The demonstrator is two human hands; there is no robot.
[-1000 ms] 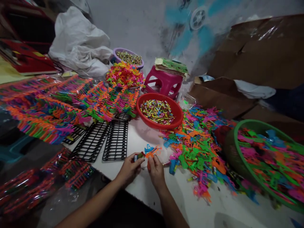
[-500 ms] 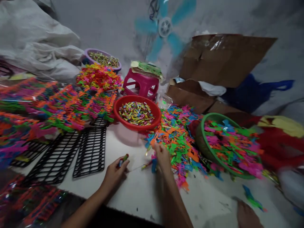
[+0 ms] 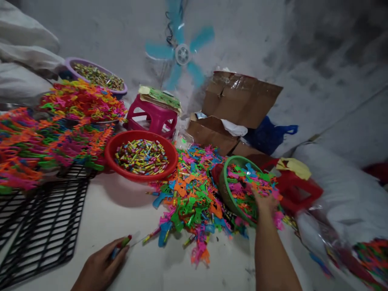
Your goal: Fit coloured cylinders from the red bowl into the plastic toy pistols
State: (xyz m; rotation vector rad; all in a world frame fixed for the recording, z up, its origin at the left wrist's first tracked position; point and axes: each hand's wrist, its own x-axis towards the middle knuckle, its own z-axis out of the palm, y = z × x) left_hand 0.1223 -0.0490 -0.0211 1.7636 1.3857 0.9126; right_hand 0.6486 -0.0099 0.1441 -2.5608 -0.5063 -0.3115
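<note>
My left hand (image 3: 101, 262) is closed near the front edge of the white tabletop (image 3: 145, 262). Its thumb and fingers grip a small tube (image 3: 123, 243), green and blue with a red tip. A thin pale line runs from these fingers toward a yellow-and-pink tube; I cannot make out what it is. My right hand (image 3: 266, 200) reaches into a green basket (image 3: 226, 182) of colourful plastic toy guns (image 3: 239, 176), its fingers blurred and partly lost among them. Between the hands lies a heap of toy guns (image 3: 194, 194), some with candy-like tubes in them.
A red basin (image 3: 109, 155) full of small wrapped tubes stands behind the heap. At left are black wire racks (image 3: 63, 218) and piled toys (image 3: 60, 141). Behind are a pink stool (image 3: 151, 117), a cardboard box (image 3: 239, 99) and a blue fan (image 3: 182, 54).
My right hand has gone from the heap's near left side over to the green basket. The view has swung right. My left hand still holds the small tube.
</note>
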